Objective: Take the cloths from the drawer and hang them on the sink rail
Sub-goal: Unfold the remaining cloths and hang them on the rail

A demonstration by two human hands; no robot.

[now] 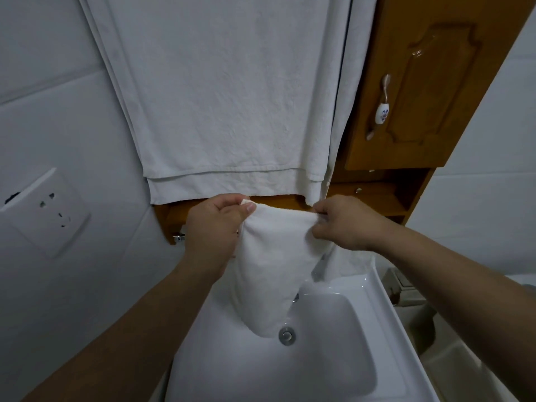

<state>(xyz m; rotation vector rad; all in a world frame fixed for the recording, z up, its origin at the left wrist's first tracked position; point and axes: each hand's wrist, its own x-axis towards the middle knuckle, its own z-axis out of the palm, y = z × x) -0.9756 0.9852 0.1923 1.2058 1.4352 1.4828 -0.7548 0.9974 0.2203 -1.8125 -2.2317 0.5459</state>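
Nearest, glossy white ceramic sink (385, 329) with round metal drain (286, 335). Above it, soft white terry cloth (272, 265), sagging to a rounded point, pinched at top corners by left hand (216, 227) and right hand (345, 223). Farther, big nubbly towel (226, 97), carved wooden cabinet (429, 91) on the right.

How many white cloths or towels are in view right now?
2, possibly more: a small cloth held over the sink by the left hand and right hand, and a large layered towel above.
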